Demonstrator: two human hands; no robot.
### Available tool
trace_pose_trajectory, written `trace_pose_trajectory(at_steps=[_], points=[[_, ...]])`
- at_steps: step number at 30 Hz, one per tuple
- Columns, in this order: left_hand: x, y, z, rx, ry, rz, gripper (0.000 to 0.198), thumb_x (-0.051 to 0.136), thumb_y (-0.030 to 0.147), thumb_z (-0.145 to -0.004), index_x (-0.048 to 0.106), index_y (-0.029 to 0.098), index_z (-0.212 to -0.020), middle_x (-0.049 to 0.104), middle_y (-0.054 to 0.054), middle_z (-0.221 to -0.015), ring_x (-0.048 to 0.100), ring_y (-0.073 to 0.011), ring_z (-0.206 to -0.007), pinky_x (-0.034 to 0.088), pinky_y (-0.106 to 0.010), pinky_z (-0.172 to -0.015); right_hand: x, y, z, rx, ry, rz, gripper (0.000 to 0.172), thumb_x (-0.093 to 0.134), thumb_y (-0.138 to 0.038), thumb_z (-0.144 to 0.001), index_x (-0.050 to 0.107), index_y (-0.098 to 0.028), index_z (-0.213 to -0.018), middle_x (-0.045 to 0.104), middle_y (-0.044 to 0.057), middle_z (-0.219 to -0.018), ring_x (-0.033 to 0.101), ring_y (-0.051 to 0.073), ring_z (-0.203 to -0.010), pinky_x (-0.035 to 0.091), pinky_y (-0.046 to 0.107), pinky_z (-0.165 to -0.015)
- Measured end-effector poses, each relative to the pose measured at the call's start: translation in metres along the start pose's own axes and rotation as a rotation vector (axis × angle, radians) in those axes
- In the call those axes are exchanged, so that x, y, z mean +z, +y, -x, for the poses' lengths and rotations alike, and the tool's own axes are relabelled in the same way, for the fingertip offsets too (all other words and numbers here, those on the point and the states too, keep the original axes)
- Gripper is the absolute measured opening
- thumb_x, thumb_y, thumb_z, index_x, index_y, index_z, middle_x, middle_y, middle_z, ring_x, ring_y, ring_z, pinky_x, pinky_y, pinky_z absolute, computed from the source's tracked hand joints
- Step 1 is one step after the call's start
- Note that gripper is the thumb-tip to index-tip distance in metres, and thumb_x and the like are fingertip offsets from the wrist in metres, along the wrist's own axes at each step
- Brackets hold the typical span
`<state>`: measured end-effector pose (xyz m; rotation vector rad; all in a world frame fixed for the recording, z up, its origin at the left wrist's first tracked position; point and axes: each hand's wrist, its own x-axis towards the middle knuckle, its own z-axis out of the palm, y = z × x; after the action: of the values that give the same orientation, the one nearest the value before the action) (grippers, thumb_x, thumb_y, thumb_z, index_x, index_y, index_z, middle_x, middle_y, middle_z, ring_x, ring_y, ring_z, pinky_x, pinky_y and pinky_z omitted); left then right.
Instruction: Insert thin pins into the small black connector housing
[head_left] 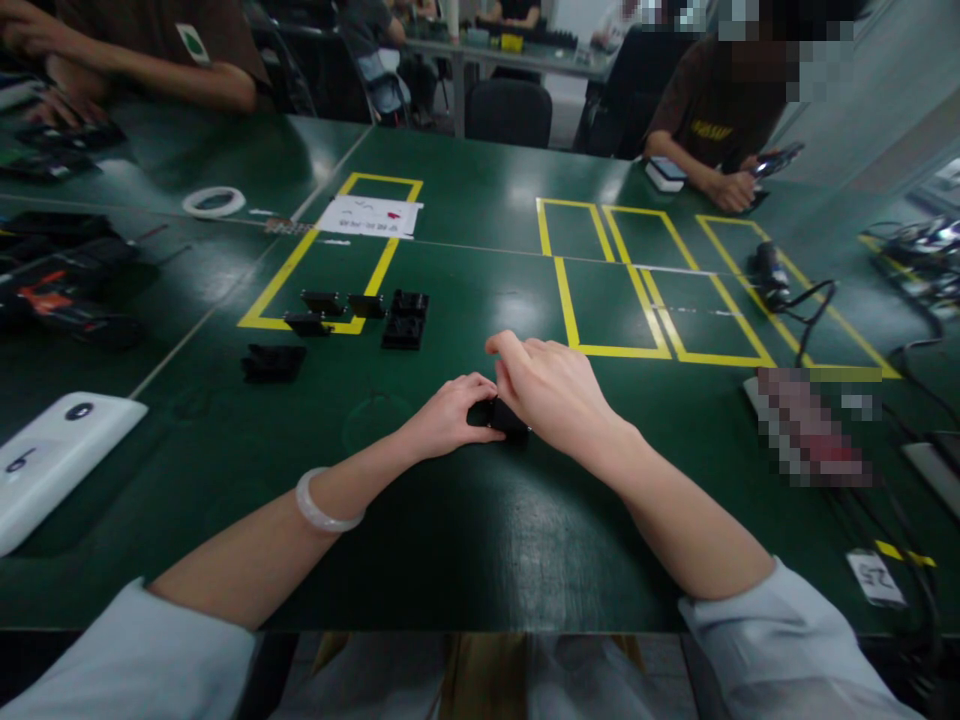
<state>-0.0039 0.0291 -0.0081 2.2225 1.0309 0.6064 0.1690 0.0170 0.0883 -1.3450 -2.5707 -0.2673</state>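
On the green tabletop [442, 520], a small black block-like part [510, 418] lies between my hands, mostly covered by them. My left hand [454, 412] grips its left side, thumb in front and fingers behind. Over its right side bends my right hand [551, 385], with fingers curled; whether they pinch something else is hidden. Farther left lie several similar black parts: an open black tray-like piece [406, 320], small black blocks [322, 302], and a separate black piece [273, 362] nearer to me.
Yellow tape rectangles [615, 351] mark the table. A white device [67, 455] marked 6 sits left, near dark tools [60, 290] and a tape roll [214, 202]. Cables [806, 320] run along the right side. Two people [720, 120] sit across the table, one holding a phone.
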Motion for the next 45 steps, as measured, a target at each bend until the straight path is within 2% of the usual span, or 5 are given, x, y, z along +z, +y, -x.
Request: trace_pose_trajectory(at_steps=[16, 24, 33, 40, 45], points=[[0.0003, -0.0007, 0.0, 0.01, 0.002, -0.021, 0.036, 0.077, 0.038, -0.075, 0.063, 0.018, -0.1, 0.063, -0.007, -0.118, 0.055, -0.0292, -0.116, 0.041, -0.044, -0.101, 0.0005, 0.001, -0.0005, -0.008, -0.021, -0.028, 0.024, 0.032, -0.019, -0.095, 0.054, -0.018, -0.102, 0.068, 0.003, -0.081, 0.057, 0.013, -0.068, 0.026, 0.028, -0.06], [0.002, -0.002, 0.0012, -0.027, 0.003, -0.025, 0.037, 0.076, 0.04, -0.075, 0.063, 0.02, -0.103, 0.062, -0.007, -0.117, 0.056, -0.0296, -0.113, 0.043, -0.045, -0.099, -0.0008, 0.0018, 0.0003, -0.025, -0.01, -0.014, 0.031, 0.03, -0.032, -0.1, 0.056, -0.018, -0.091, 0.067, 0.005, -0.076, 0.057, 0.014, -0.069, 0.025, 0.028, -0.061], [0.0005, -0.0018, 0.0004, 0.021, 0.0, -0.015, 0.037, 0.076, 0.04, -0.076, 0.063, 0.019, -0.103, 0.061, -0.007, -0.12, 0.054, -0.0286, -0.117, 0.041, -0.045, -0.102, -0.0047, -0.0004, 0.0001, 0.016, -0.045, -0.058, 0.026, 0.031, -0.019, -0.093, 0.053, -0.017, -0.107, 0.069, 0.004, -0.083, 0.059, 0.014, -0.072, 0.029, 0.028, -0.062], [0.0025, -0.0032, 0.0015, -0.015, 0.006, -0.016, 0.039, 0.076, 0.04, -0.075, 0.065, 0.02, -0.106, 0.063, -0.007, -0.116, 0.056, -0.0296, -0.113, 0.042, -0.046, -0.1, -0.0039, 0.0011, 0.0, 0.016, -0.056, -0.012, 0.031, 0.029, -0.037, -0.1, 0.054, -0.019, -0.096, 0.068, 0.005, -0.078, 0.058, 0.015, -0.068, 0.024, 0.028, -0.059], [0.001, -0.0023, 0.0008, 0.009, -0.006, -0.01, 0.04, 0.076, 0.04, -0.075, 0.064, 0.021, -0.109, 0.062, -0.008, -0.122, 0.053, -0.0302, -0.12, 0.039, -0.046, -0.104, -0.0011, 0.0012, -0.0007, 0.033, -0.07, -0.013, 0.025, 0.028, -0.023, -0.097, 0.053, -0.019, -0.101, 0.069, 0.004, -0.078, 0.059, 0.014, -0.067, 0.024, 0.028, -0.058]])
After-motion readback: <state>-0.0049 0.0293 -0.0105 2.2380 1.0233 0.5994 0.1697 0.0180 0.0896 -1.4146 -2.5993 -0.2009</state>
